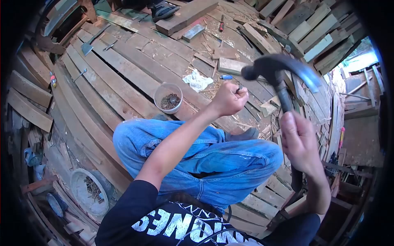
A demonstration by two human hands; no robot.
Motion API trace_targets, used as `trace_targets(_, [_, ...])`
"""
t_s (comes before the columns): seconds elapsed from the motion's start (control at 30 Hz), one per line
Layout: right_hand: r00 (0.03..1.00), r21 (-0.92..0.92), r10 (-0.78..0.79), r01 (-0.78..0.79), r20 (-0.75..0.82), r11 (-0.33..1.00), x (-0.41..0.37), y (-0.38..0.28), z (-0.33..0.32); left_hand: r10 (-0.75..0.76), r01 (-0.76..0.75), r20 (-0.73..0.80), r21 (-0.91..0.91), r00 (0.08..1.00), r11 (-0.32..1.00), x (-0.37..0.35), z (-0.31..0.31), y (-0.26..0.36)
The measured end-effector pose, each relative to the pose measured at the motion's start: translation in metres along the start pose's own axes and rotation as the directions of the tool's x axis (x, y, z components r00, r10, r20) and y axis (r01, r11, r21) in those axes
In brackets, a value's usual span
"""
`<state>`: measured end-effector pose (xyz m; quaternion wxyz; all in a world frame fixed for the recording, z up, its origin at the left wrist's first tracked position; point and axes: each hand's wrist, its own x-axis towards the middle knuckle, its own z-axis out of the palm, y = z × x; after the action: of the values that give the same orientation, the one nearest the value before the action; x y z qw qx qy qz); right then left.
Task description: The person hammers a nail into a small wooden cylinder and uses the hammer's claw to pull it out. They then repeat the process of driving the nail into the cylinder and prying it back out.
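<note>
My right hand [300, 141] grips the handle of a claw hammer [269, 67], raised above the floor with its head up and its claw pointing right, slightly blurred. Ahead of my knees my left hand [230, 99] is closed in a fist. A small dark thing [239, 89] sticks out between its thumb and fingers; its kind is too small to tell. Just left of that hand stands a clear plastic tub [168, 98] holding nails or screws. A crumpled white cloth [198, 80] and a blue lighter-like object [225, 77] lie beyond the fist.
Wooden boards [119, 78] form the floor, with dark gaps between some. A thick beam [186, 16], a metal block [193, 33] and a red-handled screwdriver [221, 23] lie ahead. Stacked offcuts [312, 30] fill the far right. A bucket [88, 192] with nails stands lower left.
</note>
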<state>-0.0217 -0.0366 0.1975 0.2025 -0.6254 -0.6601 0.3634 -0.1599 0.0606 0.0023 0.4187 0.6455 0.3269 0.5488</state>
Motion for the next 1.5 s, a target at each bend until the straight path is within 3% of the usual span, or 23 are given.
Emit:
trace_targets(0.03, [1.000, 0.003, -0.016, 0.016, -0.008, 1.000, 0.001, 0.003, 0.002, 0.040, -0.040, 0.001, 0.043, 0.999, 0.998, 0.002, 0.000, 0.000])
trace_targets(0.1, [0.998, -0.252, -0.023, 0.038, 0.062, 0.967, 0.005, 0.004, 0.003, -0.117, 0.120, -0.043, 0.052, 0.992, 0.991, -0.001, 0.004, 0.006])
trace_targets(0.17, [0.997, -0.245, -0.034, 0.050, 0.070, 0.968, 0.008, 0.002, -0.001, -0.041, 0.041, -0.007, 0.016, 0.999, 0.999, 0.001, 0.003, -0.003])
trace_targets(0.23, [0.998, 0.016, 0.020, -0.021, 0.060, 1.000, 0.007, 0.005, -0.001, -0.026, 0.026, -0.015, 0.004, 1.000, 1.000, 0.000, 0.004, -0.005])
trace_targets(0.43, [0.999, 0.009, 0.021, -0.021, 0.038, 1.000, 0.011, 0.010, -0.001, -0.006, 0.006, 0.007, -0.032, 1.000, 0.999, -0.002, 0.005, -0.005])
trace_targets(0.5, [0.994, -0.205, 0.011, 0.011, 0.107, 0.979, 0.012, 0.009, -0.001, -0.098, 0.097, -0.025, -0.039, 0.995, 0.995, -0.002, 0.006, -0.001])
trace_targets(0.57, [0.995, -0.177, 0.022, -0.005, 0.098, 0.984, 0.009, 0.003, -0.003, -0.115, 0.115, -0.010, 0.002, 0.993, 0.993, -0.001, 0.002, 0.003])
trace_targets(0.67, [1.000, 0.064, -0.013, 0.014, -0.006, 0.998, 0.004, -0.006, -0.005, -0.049, 0.051, 0.017, -0.098, 0.999, 0.994, 0.001, 0.001, 0.002])
trace_targets(0.77, [0.999, -0.036, -0.034, 0.034, 0.001, 0.999, 0.006, 0.002, 0.003, -0.059, 0.059, 0.007, 0.003, 0.998, 0.998, 0.001, -0.001, 0.007])
trace_targets(0.8, [0.997, -0.166, 0.013, 0.000, 0.076, 0.986, 0.009, 0.004, 0.003, -0.055, 0.055, 0.010, 0.001, 0.998, 0.998, 0.000, 0.000, 0.006])
trace_targets(0.9, [0.997, -0.175, 0.044, -0.032, 0.066, 0.984, 0.007, -0.006, -0.001, -0.038, 0.038, -0.015, 0.009, 0.999, 0.999, 0.000, 0.003, 0.002])
trace_targets(0.93, [0.998, -0.013, 0.014, -0.014, 0.053, 1.000, 0.006, -0.001, -0.002, -0.036, 0.036, -0.010, -0.030, 0.999, 0.999, -0.001, 0.003, 0.000])
trace_targets(0.97, [0.998, -0.012, 0.021, -0.021, 0.058, 1.000, 0.003, -0.002, -0.004, -0.031, 0.031, -0.003, -0.068, 1.000, 0.997, -0.001, 0.003, 0.000])
trace_targets(1.03, [0.997, 0.299, 0.081, -0.079, 0.004, 0.951, -0.002, -0.010, -0.009, -0.031, 0.031, 0.001, -0.083, 1.000, 0.996, -0.002, 0.003, -0.001])
trace_targets(1.07, [0.997, 0.302, 0.074, -0.062, -0.027, 0.951, -0.001, -0.007, -0.004, -0.029, 0.029, -0.002, -0.059, 1.000, 0.998, -0.002, 0.002, 0.001])
trace_targets(1.1, [0.999, 0.100, -0.008, 0.013, -0.052, 0.995, 0.003, 0.000, 0.000, -0.023, 0.022, -0.006, -0.034, 1.000, 0.999, 0.000, 0.000, 0.003])
trace_targets(1.17, [0.988, -0.251, 0.034, 0.006, 0.152, 0.968, 0.011, 0.008, 0.000, -0.013, 0.012, -0.033, -0.046, 0.999, 0.999, 0.000, 0.002, 0.003])
trace_targets(1.3, [0.995, -0.161, 0.055, -0.042, 0.079, 0.986, 0.002, -0.013, -0.005, -0.052, 0.052, -0.011, 0.001, 0.999, 0.999, -0.001, 0.000, 0.007])
trace_targets(1.37, [0.988, 0.203, 0.153, -0.145, -0.028, 0.968, -0.003, -0.024, -0.011, -0.023, 0.023, 0.002, -0.053, 1.000, 0.998, -0.001, 0.002, 0.001])
trace_targets(1.4, [0.993, 0.254, 0.116, -0.104, -0.032, 0.962, -0.003, -0.015, -0.014, -0.016, 0.016, 0.004, -0.060, 1.000, 0.998, -0.001, 0.002, 0.001])
trace_targets(1.43, [0.993, 0.255, 0.112, -0.100, -0.034, 0.962, -0.001, -0.011, -0.008, -0.007, 0.007, 0.005, -0.064, 1.000, 0.998, -0.001, 0.002, 0.001])
trace_targets(1.5, [1.000, -0.151, 0.009, -0.007, 0.015, 0.988, 0.004, -0.003, 0.005, -0.005, 0.004, -0.030, -0.042, 1.000, 0.999, -0.003, 0.004, 0.002])
